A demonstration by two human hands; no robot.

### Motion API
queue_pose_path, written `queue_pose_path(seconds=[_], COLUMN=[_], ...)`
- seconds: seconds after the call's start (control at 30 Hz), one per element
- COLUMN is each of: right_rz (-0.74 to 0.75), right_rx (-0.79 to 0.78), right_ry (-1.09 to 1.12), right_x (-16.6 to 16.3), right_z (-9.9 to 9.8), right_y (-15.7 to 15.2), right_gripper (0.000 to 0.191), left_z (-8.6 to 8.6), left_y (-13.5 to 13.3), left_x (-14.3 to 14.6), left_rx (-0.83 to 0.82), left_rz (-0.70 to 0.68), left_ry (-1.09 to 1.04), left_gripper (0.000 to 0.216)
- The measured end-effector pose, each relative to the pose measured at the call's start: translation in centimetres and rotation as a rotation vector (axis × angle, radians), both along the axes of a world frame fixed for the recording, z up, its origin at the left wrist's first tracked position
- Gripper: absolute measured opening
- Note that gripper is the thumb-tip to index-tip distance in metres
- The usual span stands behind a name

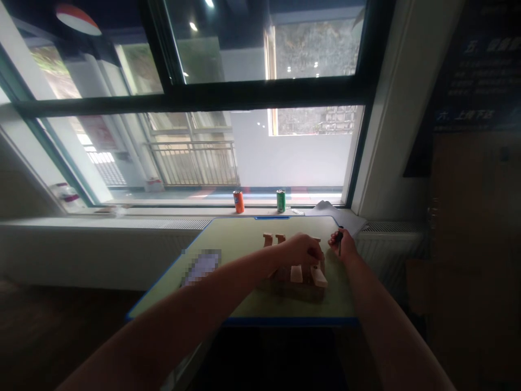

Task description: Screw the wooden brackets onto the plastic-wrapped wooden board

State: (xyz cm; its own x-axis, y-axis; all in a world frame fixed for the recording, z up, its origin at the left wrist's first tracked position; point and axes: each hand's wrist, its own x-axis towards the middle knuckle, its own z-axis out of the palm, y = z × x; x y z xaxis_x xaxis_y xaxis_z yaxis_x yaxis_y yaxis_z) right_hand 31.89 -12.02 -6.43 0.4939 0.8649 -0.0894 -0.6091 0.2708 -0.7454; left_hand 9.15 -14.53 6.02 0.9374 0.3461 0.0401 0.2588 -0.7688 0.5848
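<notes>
A small wooden assembly [303, 279] of pale blocks and upright pieces stands on the green desk [244, 260] with a blue edge. My left hand [303, 250] rests on top of it, fingers curled over the wood. My right hand [345, 243] is just right of it, closed round a small dark tool [340, 234] that stands upright. Two loose wooden pieces [273, 238] lie on the desk behind the assembly.
An orange can [238, 201] and a green can [280, 200] stand on the windowsill behind the desk. A blurred flat patch [201, 266] lies on the desk's left side. A grey sheet [325, 209] sits at the far right corner. A radiator [382, 244] is to the right.
</notes>
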Motion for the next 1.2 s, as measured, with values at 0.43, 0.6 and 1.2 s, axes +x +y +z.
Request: queue_pose_path(seconds=[0.43,0.6,1.2], right_rz=[0.021,0.047,-0.109], right_rx=[0.007,0.027,0.202], right_ry=[-0.032,-0.139,-1.068], right_x=[-0.9,-1.9,-10.0], right_z=[1.9,3.6,9.7], right_y=[-1.2,-1.9,-11.4], right_gripper=[0.035,0.038,0.026], left_z=[-0.8,-0.6,3.1], left_y=[0.2,0.6,1.8], left_x=[0.1,-0.2,-0.4], left_rx=[0.067,0.037,-0.328], left_rz=[-0.112,-0.111,0.373], left_ry=[-0.008,0.028,-0.304], left_gripper=[0.018,0.026,0.019])
